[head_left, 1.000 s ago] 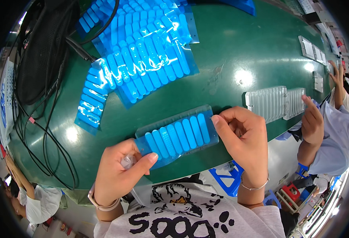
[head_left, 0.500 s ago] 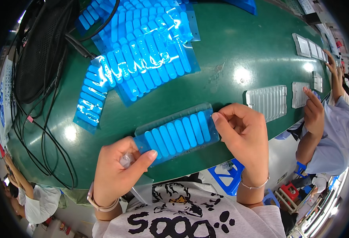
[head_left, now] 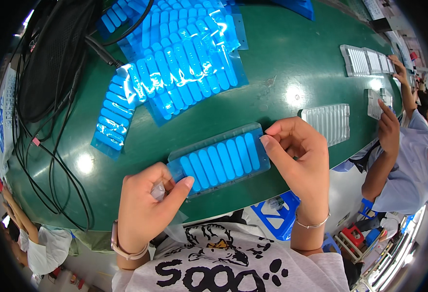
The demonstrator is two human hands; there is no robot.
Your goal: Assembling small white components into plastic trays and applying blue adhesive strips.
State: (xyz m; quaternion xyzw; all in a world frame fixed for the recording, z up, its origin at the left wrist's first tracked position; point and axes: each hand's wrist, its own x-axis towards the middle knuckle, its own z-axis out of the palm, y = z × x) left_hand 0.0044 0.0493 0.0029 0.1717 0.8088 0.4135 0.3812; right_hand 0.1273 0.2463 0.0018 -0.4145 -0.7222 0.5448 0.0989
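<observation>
A clear film sheet with a row of blue rounded strips (head_left: 219,163) lies over a clear plastic tray (head_left: 214,144) in front of me, the tray's far rim showing beyond it. My left hand (head_left: 148,209) is closed on the sheet's left end, thumb on top. A crumpled piece of clear film (head_left: 158,191) is also tucked in that hand, and more clear film hangs below the palm. At the other end, my right hand (head_left: 296,158) pinches the sheet's right corner between thumb and forefinger.
A pile of similar blue-strip sheets (head_left: 180,63) covers the far left-centre of the green table (head_left: 267,97). An unfilled ribbed tray (head_left: 328,124) sits beyond my right hand. At left are a black mesh bag (head_left: 61,63) and cables (head_left: 53,165). A co-worker's hand (head_left: 388,129) touches trays at right.
The sheet's left end has shifted slightly up, and the sheet lines up more closely with the tray. Both hands keep their grip. The co-worker's trays at right have moved.
</observation>
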